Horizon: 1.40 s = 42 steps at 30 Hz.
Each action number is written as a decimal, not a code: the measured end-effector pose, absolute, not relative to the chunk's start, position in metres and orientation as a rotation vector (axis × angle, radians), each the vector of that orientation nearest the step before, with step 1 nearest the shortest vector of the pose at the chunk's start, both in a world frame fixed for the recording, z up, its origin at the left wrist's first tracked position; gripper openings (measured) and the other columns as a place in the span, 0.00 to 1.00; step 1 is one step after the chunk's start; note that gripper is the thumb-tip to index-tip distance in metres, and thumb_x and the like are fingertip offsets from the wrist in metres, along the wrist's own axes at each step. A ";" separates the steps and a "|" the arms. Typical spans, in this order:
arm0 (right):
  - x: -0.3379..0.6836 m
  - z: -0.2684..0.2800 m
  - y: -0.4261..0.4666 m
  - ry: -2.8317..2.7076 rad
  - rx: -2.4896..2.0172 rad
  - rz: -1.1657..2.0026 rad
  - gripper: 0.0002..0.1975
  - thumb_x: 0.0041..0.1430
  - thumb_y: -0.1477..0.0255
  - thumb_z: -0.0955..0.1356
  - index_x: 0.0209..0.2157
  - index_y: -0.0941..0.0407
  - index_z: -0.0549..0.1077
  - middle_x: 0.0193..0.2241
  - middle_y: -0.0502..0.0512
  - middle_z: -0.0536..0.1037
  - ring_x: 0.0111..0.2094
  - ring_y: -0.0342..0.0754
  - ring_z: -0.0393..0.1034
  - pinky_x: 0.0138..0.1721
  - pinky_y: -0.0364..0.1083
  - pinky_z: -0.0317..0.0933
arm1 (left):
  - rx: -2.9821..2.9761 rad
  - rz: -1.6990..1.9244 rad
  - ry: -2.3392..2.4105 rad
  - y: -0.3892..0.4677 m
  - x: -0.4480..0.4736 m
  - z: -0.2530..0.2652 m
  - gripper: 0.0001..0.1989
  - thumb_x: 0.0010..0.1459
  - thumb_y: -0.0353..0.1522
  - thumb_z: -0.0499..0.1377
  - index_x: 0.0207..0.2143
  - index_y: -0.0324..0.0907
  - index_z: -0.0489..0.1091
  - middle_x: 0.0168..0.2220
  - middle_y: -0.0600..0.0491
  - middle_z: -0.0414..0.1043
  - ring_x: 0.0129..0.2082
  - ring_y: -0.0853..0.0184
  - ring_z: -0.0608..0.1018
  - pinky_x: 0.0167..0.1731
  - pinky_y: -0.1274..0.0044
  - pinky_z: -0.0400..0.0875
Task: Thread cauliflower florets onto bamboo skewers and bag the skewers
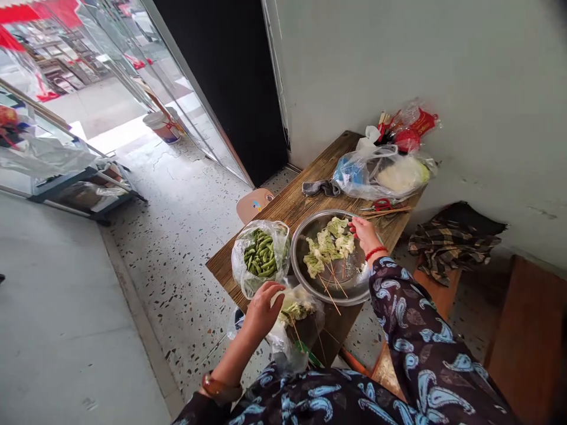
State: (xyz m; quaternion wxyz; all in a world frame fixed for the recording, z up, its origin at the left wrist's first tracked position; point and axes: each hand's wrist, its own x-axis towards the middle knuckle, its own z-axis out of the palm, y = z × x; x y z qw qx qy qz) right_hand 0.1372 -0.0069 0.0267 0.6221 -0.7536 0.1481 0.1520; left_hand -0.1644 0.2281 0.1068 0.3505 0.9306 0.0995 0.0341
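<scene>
Over the bowl's right side is my right hand (365,234), its fingers bent together beside the cauliflower florets (326,242); anything between the fingertips is too small to make out. These pale florets are on thin wooden skewers (334,283) inside a wide metal bowl (297,280). My left hand (264,307) hovers with thumb and fingers apart, holding nothing visible. It is just left of a clear plastic bag (316,304) with more cauliflower (296,310) in it. Behind that hand stands a plastic bag (239,265) full of green pods (262,254).
All this rests on a wooden table (283,206). Toward its far end lie a grey cloth (321,188), red-handled scissors (381,205), loose skewers (394,211) and a bag with a pale vegetable (403,174). A pink stool (250,203) and a wooden bench (527,336) flank the table.
</scene>
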 end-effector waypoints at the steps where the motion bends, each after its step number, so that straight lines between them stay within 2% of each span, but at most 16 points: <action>1: 0.146 0.025 -0.001 0.358 -1.722 0.355 0.15 0.64 0.66 0.66 0.49 0.59 0.70 0.44 0.56 0.74 0.39 0.47 0.73 0.39 0.50 0.70 | 2.408 0.107 0.268 0.228 -0.165 0.108 0.09 0.59 0.31 0.55 0.38 0.43 0.74 0.40 0.48 0.75 0.41 0.64 0.78 0.42 0.70 0.73; 8: 0.177 0.019 0.023 0.333 -1.695 0.400 0.15 0.65 0.65 0.65 0.49 0.59 0.69 0.41 0.55 0.75 0.35 0.44 0.72 0.35 0.47 0.70 | 2.385 0.156 0.383 0.234 -0.171 0.107 0.08 0.59 0.31 0.55 0.37 0.43 0.74 0.39 0.48 0.75 0.41 0.64 0.78 0.43 0.71 0.73; 11: 0.169 0.022 0.019 0.272 -1.710 0.451 0.13 0.64 0.63 0.66 0.40 0.60 0.72 0.31 0.51 0.76 0.27 0.41 0.70 0.29 0.43 0.67 | 2.357 0.170 0.402 0.236 -0.167 0.108 0.08 0.58 0.31 0.56 0.36 0.42 0.74 0.38 0.49 0.75 0.40 0.65 0.78 0.42 0.71 0.73; 14: 0.145 0.031 0.004 0.191 -1.734 0.419 0.20 0.62 0.57 0.65 0.27 0.59 0.71 0.22 0.50 0.74 0.21 0.42 0.68 0.23 0.42 0.62 | 2.314 0.180 0.409 0.238 -0.157 0.114 0.08 0.58 0.31 0.56 0.36 0.43 0.75 0.38 0.49 0.76 0.39 0.65 0.78 0.42 0.72 0.73; 16: 0.119 0.043 -0.009 0.110 -1.743 0.359 0.22 0.61 0.53 0.62 0.25 0.57 0.71 0.24 0.54 0.76 0.24 0.45 0.71 0.24 0.43 0.63 | 2.268 0.188 0.407 0.240 -0.150 0.119 0.08 0.57 0.31 0.56 0.35 0.43 0.75 0.38 0.49 0.76 0.39 0.65 0.78 0.42 0.72 0.72; 21: 0.025 0.091 -0.028 -0.134 -1.777 0.209 0.20 0.63 0.53 0.60 0.32 0.54 0.71 0.40 0.58 0.77 0.41 0.51 0.72 0.38 0.48 0.68 | 1.908 0.138 0.483 0.232 -0.130 0.128 0.11 0.56 0.38 0.59 0.37 0.41 0.75 0.37 0.47 0.77 0.38 0.64 0.78 0.42 0.72 0.72; 24: -0.036 0.120 -0.023 -0.402 -1.849 0.136 0.14 0.66 0.61 0.59 0.34 0.53 0.71 0.43 0.58 0.75 0.48 0.52 0.69 0.51 0.53 0.64 | 1.459 0.013 0.547 0.218 -0.119 0.138 0.19 0.56 0.44 0.60 0.42 0.39 0.73 0.40 0.46 0.77 0.40 0.64 0.78 0.43 0.72 0.72; 26: -0.070 0.131 -0.015 -0.621 -1.929 0.073 0.10 0.67 0.69 0.60 0.38 0.52 0.72 0.45 0.59 0.74 0.50 0.52 0.68 0.55 0.54 0.61 | 1.186 -0.044 0.562 0.209 -0.113 0.148 0.23 0.54 0.47 0.61 0.44 0.39 0.72 0.42 0.44 0.77 0.39 0.64 0.79 0.41 0.72 0.73; 30: -0.118 0.134 0.000 -0.872 -1.972 -0.053 0.10 0.65 0.73 0.62 0.43 0.52 0.73 0.46 0.59 0.75 0.49 0.50 0.71 0.52 0.51 0.66 | 0.806 -0.153 0.492 0.196 -0.112 0.167 0.26 0.53 0.51 0.60 0.43 0.37 0.72 0.38 0.44 0.77 0.35 0.65 0.79 0.38 0.72 0.74; 35: -0.151 0.119 0.008 -0.936 -1.953 -0.123 0.13 0.64 0.74 0.63 0.47 0.51 0.73 0.49 0.59 0.75 0.52 0.52 0.70 0.52 0.53 0.68 | 0.743 -0.041 0.480 0.192 -0.133 0.182 0.19 0.49 0.41 0.67 0.40 0.39 0.72 0.36 0.49 0.76 0.31 0.69 0.78 0.33 0.76 0.73; 39: -0.164 0.113 0.002 -0.951 -1.924 0.001 0.21 0.65 0.76 0.60 0.57 0.47 0.68 0.55 0.56 0.72 0.56 0.51 0.67 0.56 0.55 0.65 | 0.823 0.058 0.487 0.195 -0.148 0.191 0.17 0.45 0.38 0.69 0.36 0.39 0.71 0.32 0.54 0.73 0.27 0.74 0.73 0.30 0.80 0.68; 42: -0.170 0.114 -0.003 -0.755 -1.902 0.192 0.23 0.67 0.72 0.58 0.62 0.47 0.62 0.52 0.56 0.75 0.51 0.51 0.72 0.50 0.52 0.70 | 0.935 0.129 0.494 0.197 -0.154 0.197 0.18 0.44 0.39 0.70 0.33 0.39 0.70 0.29 0.56 0.70 0.26 0.75 0.70 0.28 0.81 0.65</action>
